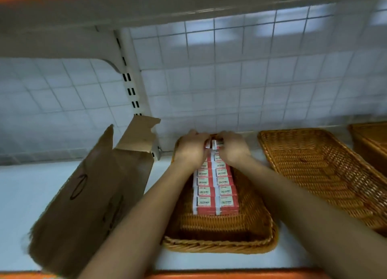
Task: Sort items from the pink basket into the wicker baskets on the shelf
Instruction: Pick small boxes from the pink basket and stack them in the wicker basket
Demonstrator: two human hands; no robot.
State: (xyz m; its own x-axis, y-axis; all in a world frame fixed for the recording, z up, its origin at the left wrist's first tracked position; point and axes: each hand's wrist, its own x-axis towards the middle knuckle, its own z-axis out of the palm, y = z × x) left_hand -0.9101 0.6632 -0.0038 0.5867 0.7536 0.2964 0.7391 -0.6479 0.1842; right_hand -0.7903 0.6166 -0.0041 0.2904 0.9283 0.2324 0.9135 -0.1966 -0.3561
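A wicker basket point(219, 234) sits on the white shelf in front of me. Two neat rows of small red-and-white boxes point(215, 190) marked 2B fill its middle, running from front to back. Both of my hands reach to the far end of the rows. My left hand point(191, 148) and my right hand point(232, 147) are curled around the rearmost boxes point(214, 144), fingers hiding most of them. The pink basket is out of view.
An open brown cardboard box point(92, 197) with torn flaps stands at the left. A second wicker basket point(322, 174), with nothing in it, lies to the right, and a third point(372, 140) shows at the far right edge. A tiled wall backs the shelf; another shelf hangs overhead.
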